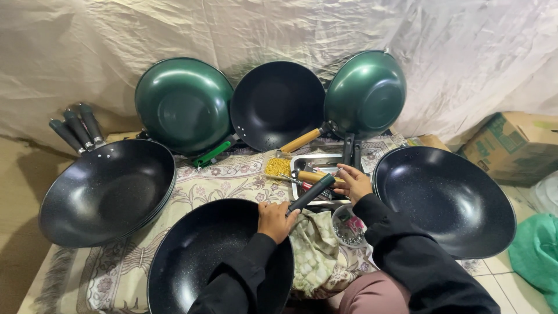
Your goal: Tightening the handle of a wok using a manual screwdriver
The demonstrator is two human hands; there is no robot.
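The left hand rests on the rim of a black speckled non-stick wok that lies nearest the person on a floral patterned cloth, its grip closed around the lower end of a black cylindrical handle. The right hand sits at the handle's upper end, fingers curled loosely near it — whether they pinch it or only touch it I cannot tell.

The wok looks like stiff pressed metal, broad and probably fairly heavy, with a smooth coating that would slip under bare fingers; the rim gives the surest hold, and the coating likely scratches. The handle looks light, rigid and slightly grippy, best held round its middle.

Just beyond the hands lies a shiny metal tray with wooden handles and small parts; a crumpled pale checked rag lies between the forearms. 2 more black woks flank the cloth.
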